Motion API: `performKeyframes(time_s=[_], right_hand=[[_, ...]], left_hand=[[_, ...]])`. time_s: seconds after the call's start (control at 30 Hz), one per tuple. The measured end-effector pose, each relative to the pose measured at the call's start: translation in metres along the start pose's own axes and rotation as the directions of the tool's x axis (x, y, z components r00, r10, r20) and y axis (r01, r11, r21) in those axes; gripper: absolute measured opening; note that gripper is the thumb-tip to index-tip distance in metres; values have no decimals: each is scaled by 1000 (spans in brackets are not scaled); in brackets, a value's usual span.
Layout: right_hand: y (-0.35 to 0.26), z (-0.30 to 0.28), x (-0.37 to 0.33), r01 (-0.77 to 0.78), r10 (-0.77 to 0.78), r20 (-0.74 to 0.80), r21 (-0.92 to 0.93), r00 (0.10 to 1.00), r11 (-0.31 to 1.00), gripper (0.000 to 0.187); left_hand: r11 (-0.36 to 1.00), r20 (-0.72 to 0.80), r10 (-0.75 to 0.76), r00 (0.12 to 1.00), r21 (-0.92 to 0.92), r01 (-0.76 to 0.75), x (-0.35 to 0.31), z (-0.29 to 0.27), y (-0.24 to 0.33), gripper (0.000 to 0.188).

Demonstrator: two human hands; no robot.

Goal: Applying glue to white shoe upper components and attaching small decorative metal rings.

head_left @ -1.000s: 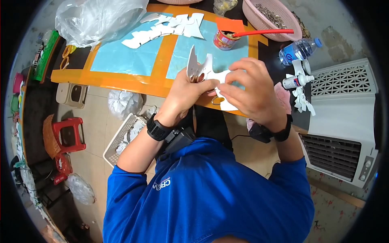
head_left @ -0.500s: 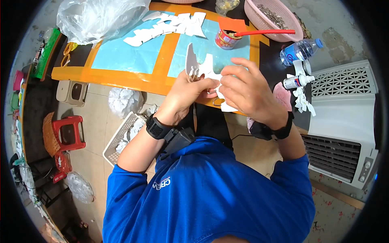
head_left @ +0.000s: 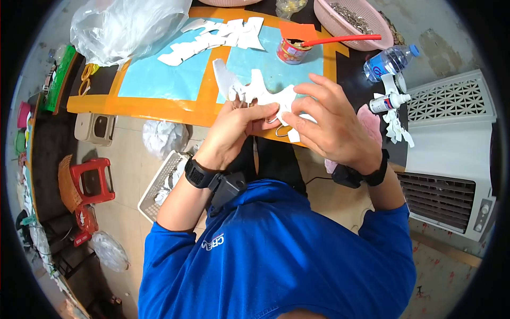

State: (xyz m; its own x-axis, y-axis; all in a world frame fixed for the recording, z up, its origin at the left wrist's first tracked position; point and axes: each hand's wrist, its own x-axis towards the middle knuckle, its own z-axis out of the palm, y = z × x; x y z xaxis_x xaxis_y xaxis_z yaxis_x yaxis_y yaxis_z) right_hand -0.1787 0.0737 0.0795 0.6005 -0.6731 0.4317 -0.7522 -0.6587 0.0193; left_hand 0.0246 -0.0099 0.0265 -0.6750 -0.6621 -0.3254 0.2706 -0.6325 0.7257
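My left hand (head_left: 228, 130) is closed, thumb on top, around the lower edge of a jagged white sheet piece (head_left: 257, 87). Thin metal wire loops (head_left: 282, 129) show along that edge by my fingers. My right hand (head_left: 340, 122) holds the right end of the same piece between thumb and fingers, partly hiding it. Both hands are above the near edge of the table (head_left: 175, 112), which has blue panels and orange tape. Farther back lie similar white cut pieces (head_left: 247, 34). Beyond my right hand stands a red can (head_left: 291, 52) with a red-handled tool (head_left: 345, 39) across its top.
A pink basket (head_left: 325, 18) of small metal parts stands at the far right, near a water bottle (head_left: 390, 63) and a small white bottle (head_left: 388, 102). A plastic bag (head_left: 127, 29) and yellow-handled scissors (head_left: 86, 80) lie left. An air cooler (head_left: 449, 143) flanks the right side.
The white piece has swung leftward and spread flatter, so more of its face shows between my hands. My right fingers have shifted slightly at its end.
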Motion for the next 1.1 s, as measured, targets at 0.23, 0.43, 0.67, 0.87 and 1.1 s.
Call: performKeyframes(time_s=[0.23, 0.43, 0.67, 0.87, 1.1], right_hand=[[-2, -1, -6, -71, 72, -40, 25, 997, 997, 31], [-7, -8, -12, -109, 114, -25, 141, 993, 984, 26], [-18, 25, -6, -438, 749, 86, 853, 657, 286, 41], [-7, 48, 5, -417, 739, 186, 898, 648, 139, 38], [-5, 54, 5, -356, 723, 237, 935, 649, 13, 34]], left_hand=[[992, 11, 77, 997, 103, -78, 0, 0, -14, 28], [983, -78, 170, 982, 86, -164, 4, 0, -15, 23], [928, -55, 278, 959, 273, -254, -3, 20, -11, 36], [781, 19, 491, 871, 433, -449, 3, 13, -28, 60], [788, 78, 498, 864, 376, -488, -8, 21, -22, 73]])
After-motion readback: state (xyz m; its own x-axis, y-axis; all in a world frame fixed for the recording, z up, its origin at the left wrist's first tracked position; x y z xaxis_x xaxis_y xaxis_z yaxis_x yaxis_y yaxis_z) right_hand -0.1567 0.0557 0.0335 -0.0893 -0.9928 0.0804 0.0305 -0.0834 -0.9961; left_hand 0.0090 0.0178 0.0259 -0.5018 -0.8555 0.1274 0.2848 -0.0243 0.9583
